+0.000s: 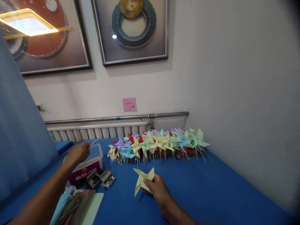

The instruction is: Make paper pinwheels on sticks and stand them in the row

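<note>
Yellow pinwheel [143,181] half hidden in right hand [157,187].

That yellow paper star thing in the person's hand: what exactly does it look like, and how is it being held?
The yellow pinwheel head is pale yellow paper folded into pointed vanes, with no stick visible on it. It sits tilted just above the blue table, pinched at its lower right edge by the fingers of the right hand. One long point reaches down to the left, others point up. It lies apart from the row of finished pinwheels behind it.
</note>
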### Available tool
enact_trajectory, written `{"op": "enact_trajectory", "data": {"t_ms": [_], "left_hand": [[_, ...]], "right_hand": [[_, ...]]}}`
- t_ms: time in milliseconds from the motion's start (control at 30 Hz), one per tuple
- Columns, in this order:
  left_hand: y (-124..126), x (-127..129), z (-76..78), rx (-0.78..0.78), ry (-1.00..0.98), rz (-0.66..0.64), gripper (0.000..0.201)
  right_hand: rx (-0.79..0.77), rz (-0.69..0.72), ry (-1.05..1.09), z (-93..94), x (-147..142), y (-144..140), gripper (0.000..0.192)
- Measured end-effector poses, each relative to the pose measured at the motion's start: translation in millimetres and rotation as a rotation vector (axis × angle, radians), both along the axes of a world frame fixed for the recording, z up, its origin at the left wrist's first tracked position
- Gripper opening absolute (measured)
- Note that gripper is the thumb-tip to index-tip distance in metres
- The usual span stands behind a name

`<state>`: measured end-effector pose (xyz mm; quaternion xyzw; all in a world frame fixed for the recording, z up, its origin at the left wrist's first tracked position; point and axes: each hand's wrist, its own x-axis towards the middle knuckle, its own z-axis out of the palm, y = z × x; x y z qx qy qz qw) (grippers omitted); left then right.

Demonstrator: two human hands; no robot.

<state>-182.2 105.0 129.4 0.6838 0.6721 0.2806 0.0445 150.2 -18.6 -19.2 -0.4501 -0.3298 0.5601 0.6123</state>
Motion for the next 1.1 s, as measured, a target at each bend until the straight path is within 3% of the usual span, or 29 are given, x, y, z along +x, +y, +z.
{"op": "enact_trajectory", "data": {"t_ms": [67,167,267,367,567,867,1100], "left_hand": [[-21,30,-11.6,-0.022,-0.119,-0.179,0.015],[-53,90,-51.1,-0.188,-0.400,-0.397,0.016],[-73,140,-92.7,-0.180,-0.548,-0.367,0.013],[-81,160,-116.1,-0.185,-0.560,-0.339,0.013],[-86,155,-123.5,-0.209,-0.520,-0.340,0.025],[-99,160,-114.3,-0.132,-0.467,-0.322,0.017],[-100,163,-121.3,-0.112,-0.448,-0.308,0.014]], "right_hand": [[0.015,-0.024,0.017,5.0,4,-3,0.029],[-0.027,-0.062,0.045,8.3,9,-5,0.033],[-0.034,-0.057,0.065,9.8,15,-7,0.036],[-0.053,-0.066,0.072,12.4,20,-9,0.039],[-0.076,-0.074,0.096,17.3,22,-9,0.041],[-0.085,-0.081,0.084,17.0,22,-8,0.040],[-0.088,-0.054,0.077,16.4,22,-8,0.042]]}}
